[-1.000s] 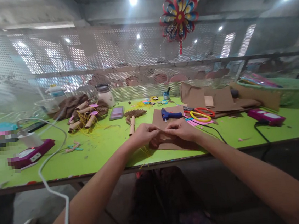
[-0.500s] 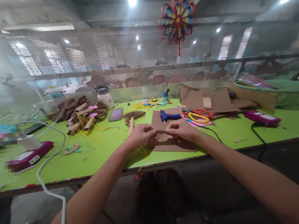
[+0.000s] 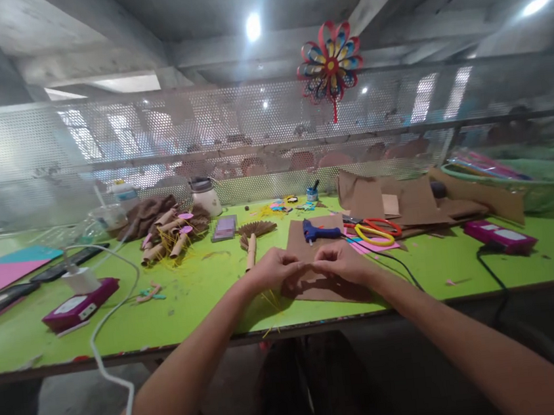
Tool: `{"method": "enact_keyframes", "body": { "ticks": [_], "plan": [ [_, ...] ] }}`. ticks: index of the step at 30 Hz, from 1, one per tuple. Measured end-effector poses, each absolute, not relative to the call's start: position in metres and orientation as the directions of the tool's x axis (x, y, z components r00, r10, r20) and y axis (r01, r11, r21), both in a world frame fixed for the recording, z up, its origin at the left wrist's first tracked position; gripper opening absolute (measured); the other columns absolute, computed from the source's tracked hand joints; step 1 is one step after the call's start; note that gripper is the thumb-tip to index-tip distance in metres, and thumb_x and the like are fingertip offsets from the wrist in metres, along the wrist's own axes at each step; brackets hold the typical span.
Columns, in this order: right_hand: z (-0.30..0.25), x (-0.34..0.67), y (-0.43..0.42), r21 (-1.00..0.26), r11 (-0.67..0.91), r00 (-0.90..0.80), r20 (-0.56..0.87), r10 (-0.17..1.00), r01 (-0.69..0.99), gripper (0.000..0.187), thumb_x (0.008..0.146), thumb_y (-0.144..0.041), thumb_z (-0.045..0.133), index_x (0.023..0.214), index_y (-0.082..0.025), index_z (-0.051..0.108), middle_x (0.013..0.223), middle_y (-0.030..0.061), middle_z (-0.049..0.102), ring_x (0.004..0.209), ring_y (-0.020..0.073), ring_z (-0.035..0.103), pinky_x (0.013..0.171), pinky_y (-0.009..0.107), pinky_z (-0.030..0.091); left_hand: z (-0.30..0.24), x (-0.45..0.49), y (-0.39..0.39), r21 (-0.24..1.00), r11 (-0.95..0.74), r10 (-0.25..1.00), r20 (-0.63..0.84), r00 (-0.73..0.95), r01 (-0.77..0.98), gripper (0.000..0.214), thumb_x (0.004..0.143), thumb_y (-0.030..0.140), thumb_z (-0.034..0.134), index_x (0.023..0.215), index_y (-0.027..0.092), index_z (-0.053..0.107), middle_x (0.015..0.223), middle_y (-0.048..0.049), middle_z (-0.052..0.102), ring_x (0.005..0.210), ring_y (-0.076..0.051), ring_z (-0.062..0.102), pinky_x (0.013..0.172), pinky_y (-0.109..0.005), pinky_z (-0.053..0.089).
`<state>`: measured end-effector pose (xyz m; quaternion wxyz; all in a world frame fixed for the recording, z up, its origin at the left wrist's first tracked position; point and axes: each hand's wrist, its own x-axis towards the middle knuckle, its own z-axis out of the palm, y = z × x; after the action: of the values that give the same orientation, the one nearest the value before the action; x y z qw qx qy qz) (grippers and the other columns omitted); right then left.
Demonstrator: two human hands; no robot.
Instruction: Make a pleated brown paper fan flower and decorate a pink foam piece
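My left hand and my right hand meet over a brown cardboard sheet near the table's front edge. Both are closed in a pinch on a small strip of brown paper, now mostly covered by the fingers. Just beyond them a blue glue gun lies on the sheet. Scissors with red handles and scissors with yellow handles lie to its right on pink paper. Left of my left hand is a brown paper tube with a pleated brown paper fan at its top.
Brown paper tubes with yellow strands lie at the left, near a white jar. Purple power strips sit at both sides, with a white cable. Brown cardboard pieces and a green basket stand at the right.
My hands have come closer together, and the brown strip that showed between them is now mostly hidden. The whole view has tilted up, so the table sits lower.
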<state>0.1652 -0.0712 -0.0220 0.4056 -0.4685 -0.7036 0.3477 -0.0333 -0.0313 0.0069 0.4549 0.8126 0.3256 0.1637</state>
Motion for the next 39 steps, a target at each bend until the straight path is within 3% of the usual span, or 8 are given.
{"method": "enact_keyframes", "body": {
  "ticks": [3,9,13,17,23,29,35,39],
  "plan": [
    [-0.019,0.168,-0.071,-0.906,0.309,-0.204,0.257,0.945,0.288,0.031,0.075,-0.044,0.061,0.067,-0.014,0.059,0.051,-0.0033,0.047,0.046,0.0078,0.041,0.044,0.021,0.032,0.011,-0.032,-0.03,0.88,-0.345,0.687,0.0,0.727,0.326,0.039,0.077,0.051,0.056,0.069,0.013,0.06,0.054,-0.0022,0.063,0.046,-0.011,0.056,0.046,-0.02,0.041],
    [-0.015,0.174,-0.07,-0.966,0.192,-0.189,0.224,0.956,-0.172,0.037,0.078,-0.046,0.059,0.102,-0.017,0.062,0.065,-0.0021,0.049,0.058,0.0092,0.048,0.057,0.024,0.046,0.007,-0.031,-0.028,0.982,-0.16,0.759,0.054,0.649,0.105,0.033,0.076,0.044,0.062,0.07,0.011,0.059,0.048,0.0019,0.055,0.045,-0.007,0.052,0.049,-0.019,0.039],
    [-0.016,0.178,-0.071,-0.944,0.178,-0.32,0.265,0.91,-0.276,0.036,0.076,-0.034,0.066,0.109,-0.02,0.062,0.079,0.0014,0.057,0.069,0.0117,0.054,0.07,0.03,0.049,-0.007,-0.033,-0.028,0.996,0.087,0.701,-0.061,0.71,0.0,0.032,0.076,0.043,0.063,0.077,0.012,0.057,0.056,-0.0013,0.06,0.043,-0.008,0.052,0.044,-0.019,0.037],
    [-0.016,0.18,-0.071,-0.913,0.196,-0.332,0.321,0.887,-0.358,0.031,0.082,-0.037,0.058,0.107,-0.018,0.064,0.093,0.0076,0.063,0.078,0.0156,0.059,0.074,0.034,0.048,-0.009,-0.031,-0.029,0.967,0.185,0.677,0.004,0.736,-0.176,0.024,0.076,0.034,0.066,0.08,0.012,0.055,0.06,-0.0011,0.06,0.051,-0.009,0.057,0.047,-0.017,0.04],
    [-0.012,0.166,-0.078,-0.954,0.275,-0.36,0.299,0.884,-0.116,0.036,0.073,-0.027,0.069,0.108,-0.02,0.064,0.098,0.0065,0.067,0.085,0.0179,0.062,0.081,0.036,0.048,-0.004,-0.029,-0.034,0.948,0.261,0.531,0.019,0.847,-0.185,0.026,0.08,0.029,0.061,0.099,0.011,0.058,0.075,-0.0069,0.064,0.058,-0.011,0.059,0.053,-0.02,0.041],
    [-0.002,0.158,-0.08,-0.908,0.419,-0.349,0.384,0.855,0.027,0.02,0.078,-0.034,0.062,0.079,-0.015,0.069,0.076,0.0044,0.065,0.072,0.0161,0.059,0.074,0.033,0.047,-0.013,-0.027,-0.038,0.948,0.287,0.437,-0.004,0.899,-0.135,0.026,0.076,0.034,0.064,0.087,0.011,0.061,0.067,-0.0061,0.062,0.057,-0.012,0.058,0.052,-0.021,0.041],
    [0.009,0.17,-0.064,-0.916,0.369,-0.432,0.274,0.86,0.155,0.023,0.081,-0.036,0.057,0.085,-0.014,0.061,0.077,0.0025,0.059,0.069,0.0124,0.053,0.067,0.027,0.042,-0.012,-0.029,-0.027,0.996,0.088,0.695,-0.041,0.718,-0.028,0.03,0.076,0.039,0.063,0.083,0.01,0.062,0.077,-0.0088,0.065,0.062,-0.011,0.058,0.058,-0.023,0.042],
    [0.015,0.174,-0.048,-0.751,0.459,-0.654,0.048,0.755,0.475,0.023,0.081,-0.035,0.053,0.078,-0.013,0.06,0.071,0.0007,0.055,0.065,0.0117,0.048,0.061,0.024,0.037,-0.009,-0.031,-0.016,0.978,-0.208,0.836,0.161,0.524,0.031,0.034,0.079,0.045,0.056,0.08,0.011,0.063,0.078,-0.0067,0.064,0.071,-0.012,0.058,0.063,-0.023,0.043]
  ]
}}
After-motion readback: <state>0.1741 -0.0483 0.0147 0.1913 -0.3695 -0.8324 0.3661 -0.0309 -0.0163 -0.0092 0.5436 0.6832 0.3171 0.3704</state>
